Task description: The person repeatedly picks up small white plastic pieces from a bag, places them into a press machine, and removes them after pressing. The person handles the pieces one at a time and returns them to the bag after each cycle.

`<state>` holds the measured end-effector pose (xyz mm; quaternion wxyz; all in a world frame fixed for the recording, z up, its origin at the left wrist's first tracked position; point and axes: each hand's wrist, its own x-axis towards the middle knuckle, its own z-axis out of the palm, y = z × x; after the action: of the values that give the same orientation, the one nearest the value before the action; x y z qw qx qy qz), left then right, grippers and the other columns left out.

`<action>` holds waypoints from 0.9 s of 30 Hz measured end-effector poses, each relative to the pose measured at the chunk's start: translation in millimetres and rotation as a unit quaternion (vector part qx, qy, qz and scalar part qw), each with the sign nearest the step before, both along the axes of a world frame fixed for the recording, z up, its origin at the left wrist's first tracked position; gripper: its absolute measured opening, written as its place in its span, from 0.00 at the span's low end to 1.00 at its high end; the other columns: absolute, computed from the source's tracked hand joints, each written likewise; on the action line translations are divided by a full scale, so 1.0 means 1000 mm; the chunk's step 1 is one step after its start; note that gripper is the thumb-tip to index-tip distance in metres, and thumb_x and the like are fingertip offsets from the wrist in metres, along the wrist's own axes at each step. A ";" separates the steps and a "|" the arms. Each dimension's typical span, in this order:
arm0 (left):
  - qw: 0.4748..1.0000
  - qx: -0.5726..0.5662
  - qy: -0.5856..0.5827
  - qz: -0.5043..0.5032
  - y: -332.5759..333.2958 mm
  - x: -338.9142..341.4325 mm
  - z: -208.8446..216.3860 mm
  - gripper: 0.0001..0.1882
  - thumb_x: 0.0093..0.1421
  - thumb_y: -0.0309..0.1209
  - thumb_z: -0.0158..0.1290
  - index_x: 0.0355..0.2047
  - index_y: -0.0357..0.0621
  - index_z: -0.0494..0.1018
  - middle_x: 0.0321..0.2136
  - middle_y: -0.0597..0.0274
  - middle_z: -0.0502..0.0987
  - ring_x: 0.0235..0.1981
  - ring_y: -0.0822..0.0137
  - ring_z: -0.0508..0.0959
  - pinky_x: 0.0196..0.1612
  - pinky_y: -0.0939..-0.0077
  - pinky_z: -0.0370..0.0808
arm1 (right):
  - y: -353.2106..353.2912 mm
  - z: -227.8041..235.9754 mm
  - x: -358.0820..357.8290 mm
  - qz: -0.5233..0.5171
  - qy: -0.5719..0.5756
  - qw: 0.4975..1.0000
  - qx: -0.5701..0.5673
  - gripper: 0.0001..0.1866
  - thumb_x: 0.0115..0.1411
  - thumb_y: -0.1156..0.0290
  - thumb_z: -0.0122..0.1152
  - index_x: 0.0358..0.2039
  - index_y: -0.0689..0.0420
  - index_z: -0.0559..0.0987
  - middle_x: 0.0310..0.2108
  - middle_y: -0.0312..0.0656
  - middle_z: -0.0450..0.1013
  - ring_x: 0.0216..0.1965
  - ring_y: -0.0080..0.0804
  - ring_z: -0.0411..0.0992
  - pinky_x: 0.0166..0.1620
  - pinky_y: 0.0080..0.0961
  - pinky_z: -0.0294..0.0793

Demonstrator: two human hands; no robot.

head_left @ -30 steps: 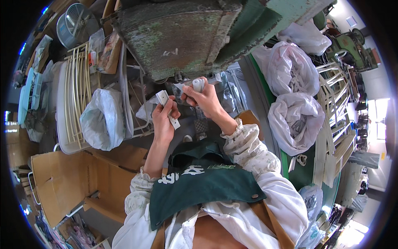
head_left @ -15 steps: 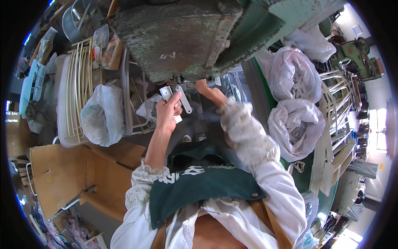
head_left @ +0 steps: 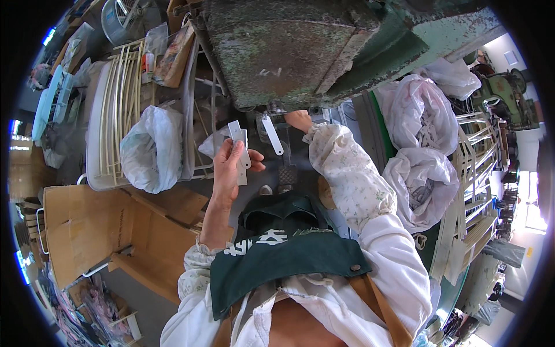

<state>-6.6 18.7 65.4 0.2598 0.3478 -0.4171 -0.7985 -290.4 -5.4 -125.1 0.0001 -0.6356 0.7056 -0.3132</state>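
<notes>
Got a few flat white strips point(head_left: 245, 153) pinched between the thumb and loosely curled fingers of the left hand point(head_left: 225, 160), near the lower left corner of the machine point(head_left: 289, 55), with one more rounded-end strip point(head_left: 272, 136) sticking out from under its lower edge. Can't tell the right hand's point(head_left: 298, 120) opening or hold, with its fingers hidden behind that edge. Probably light, stiff and kinda slick, so grip by the long sides, clear of the holes; smooth stuff next to all that scabby, flaking metal.

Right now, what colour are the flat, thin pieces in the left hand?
The flat pieces are white, seen in the head view.
</notes>
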 end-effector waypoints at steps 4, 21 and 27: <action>0.999 0.023 0.023 0.040 -0.005 -0.011 -0.010 0.14 0.67 0.38 0.42 0.39 0.39 0.70 0.24 0.55 0.77 0.19 0.68 0.76 0.23 0.79 0.73 | 0.004 0.010 -0.006 -0.003 -0.025 1.000 0.000 0.11 0.59 0.67 0.52 0.39 0.57 0.76 0.38 0.41 0.74 0.39 0.35 0.70 0.43 0.31 0.69; 0.990 -0.101 -0.077 -0.067 -0.015 -0.014 0.000 0.19 0.66 0.41 0.46 0.26 0.37 0.69 0.13 0.69 0.64 0.11 0.81 0.60 0.13 0.86 0.53 | 0.052 0.194 0.069 0.042 -0.442 0.894 0.065 0.07 0.53 0.73 0.63 0.32 0.63 0.80 0.33 0.40 0.78 0.35 0.27 0.72 0.41 0.27 0.71; 0.978 -0.159 -0.107 -0.086 -0.016 -0.018 0.016 0.18 0.66 0.39 0.47 0.23 0.39 0.67 0.13 0.71 0.63 0.12 0.82 0.60 0.14 0.85 0.53 | 0.063 0.203 0.058 -0.021 -0.482 0.869 0.112 0.09 0.55 0.67 0.59 0.28 0.59 0.78 0.20 0.34 0.70 0.19 0.20 0.64 0.22 0.22 0.62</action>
<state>-24.6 2.3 81.6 0.1958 0.3482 -0.5928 -0.6993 -232.8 57.8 78.1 0.4047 -0.3865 0.6610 -0.4999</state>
